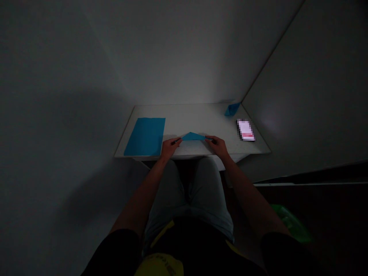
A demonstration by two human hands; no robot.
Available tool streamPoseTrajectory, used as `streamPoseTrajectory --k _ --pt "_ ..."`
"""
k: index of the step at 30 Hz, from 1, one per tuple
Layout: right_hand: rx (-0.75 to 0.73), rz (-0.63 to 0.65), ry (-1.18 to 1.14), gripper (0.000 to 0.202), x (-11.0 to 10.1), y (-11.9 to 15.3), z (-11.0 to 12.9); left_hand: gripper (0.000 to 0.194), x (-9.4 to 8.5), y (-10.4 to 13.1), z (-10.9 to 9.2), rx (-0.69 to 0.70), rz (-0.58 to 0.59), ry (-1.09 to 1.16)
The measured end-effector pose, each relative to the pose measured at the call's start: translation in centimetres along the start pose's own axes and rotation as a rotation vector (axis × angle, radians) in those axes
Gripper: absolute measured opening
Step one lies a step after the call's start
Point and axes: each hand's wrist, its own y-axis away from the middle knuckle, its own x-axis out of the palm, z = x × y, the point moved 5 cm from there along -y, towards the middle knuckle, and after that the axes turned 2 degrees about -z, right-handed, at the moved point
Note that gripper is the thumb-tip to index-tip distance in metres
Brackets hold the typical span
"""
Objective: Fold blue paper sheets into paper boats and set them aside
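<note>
A folded piece of blue paper [192, 136], shaped like a low, wide triangle, is held between my two hands above the front part of the white table. My left hand [170, 148] pinches its left corner. At the opposite corner, the fingers of my right hand [217, 145] are closed on the paper. The peak of the triangle points away from me. Just left of my left hand lies a flat stack or sheet of blue paper [145, 137].
A folded blue paper boat [232, 109] stands at the table's [184, 115] back right corner. In front of it lies a phone [245, 130] with a lit, pixelated screen. Walls border the table behind and on the right. Something green [290, 222] is low at the right.
</note>
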Motion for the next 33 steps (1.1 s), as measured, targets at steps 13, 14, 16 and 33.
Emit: streamPoseTrajectory --k 13,14,16,33 --pt "0.029 -0.096 0.033 0.061 0.2 0.0 0.3 0.037 0.2 0.5 -1.2 0.024 0.035 -0.078" --pt "0.027 -0.099 0.036 0.061 0.2 0.0 0.4 0.037 0.2 0.5 -1.3 0.042 0.040 -0.104" --pt "0.015 -0.118 0.028 0.061 0.1 -0.1 0.8 0.039 0.4 0.5 -1.4 0.107 0.045 -0.142" --pt "-0.278 -0.177 0.134 0.079 5.2 -0.7 5.2 0.050 1.2 1.1 -1.4 0.177 0.102 -0.148"
